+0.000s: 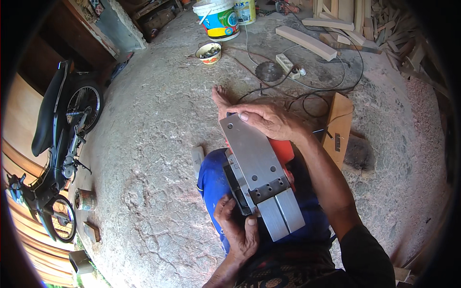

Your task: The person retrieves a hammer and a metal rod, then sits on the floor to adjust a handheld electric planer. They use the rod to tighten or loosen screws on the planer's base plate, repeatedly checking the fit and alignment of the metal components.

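An electric planer (250, 151) lies upside down across my lap, its flat metal sole facing up and part of its red body showing on the right side. My right hand (271, 121) grips its far end, with the thumb on the sole plate and the other fingers wrapped over the edge. At the near left side, my left hand (236, 233) is curled against the black side part of the planer, thumb close to the shorter metal plate. The undersides of the left fingers are partly hidden. Blue trousers (211, 180) show beneath the tool.
Beyond my bare foot (221, 98) lie a circular saw blade (269, 71), a power strip (287, 65) and tangled cables. A bowl (209, 53) and paint buckets (218, 21) stand farther back. Wood pieces (307, 42) are at far right, a wooden board (337, 129) nearer. A motorcycle (60, 115) stands left.
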Tool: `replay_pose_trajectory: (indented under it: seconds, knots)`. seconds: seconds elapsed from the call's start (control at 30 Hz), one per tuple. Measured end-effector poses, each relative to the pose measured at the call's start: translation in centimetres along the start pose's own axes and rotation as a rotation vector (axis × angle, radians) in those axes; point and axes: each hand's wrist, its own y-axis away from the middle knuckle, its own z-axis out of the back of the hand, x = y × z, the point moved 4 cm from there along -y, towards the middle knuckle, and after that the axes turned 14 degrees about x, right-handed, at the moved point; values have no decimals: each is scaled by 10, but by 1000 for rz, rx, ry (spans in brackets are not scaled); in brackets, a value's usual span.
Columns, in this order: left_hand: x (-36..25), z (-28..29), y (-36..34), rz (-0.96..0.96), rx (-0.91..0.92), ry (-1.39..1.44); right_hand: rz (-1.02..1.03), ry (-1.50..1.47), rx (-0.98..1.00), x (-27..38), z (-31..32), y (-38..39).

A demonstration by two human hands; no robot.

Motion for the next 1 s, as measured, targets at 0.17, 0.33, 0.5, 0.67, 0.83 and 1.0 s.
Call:
replay_pose_trajectory:
  seconds: [0.17,0.33,0.5,0.67,0.83,1.0]
  knots:
    - [-13,-16,-51,15,-2,188,-27,844,81,37,-32,6]
    - [-5,-20,-56,77,-151,385,21,735,287,75,-63,56]
    - [-1,-17,-59,92,-115,557,173,372,326,130,-107,140]
    - [-2,-8,-72,75,-98,440,195,-453,58,140,-42,201]
    - [-2,-12,-76,90,-117,369,-529,127,-843,-39,-22,270]
    - [-2,-15,-72,31,-85,148,-824,489,-635,-129,-57,337]
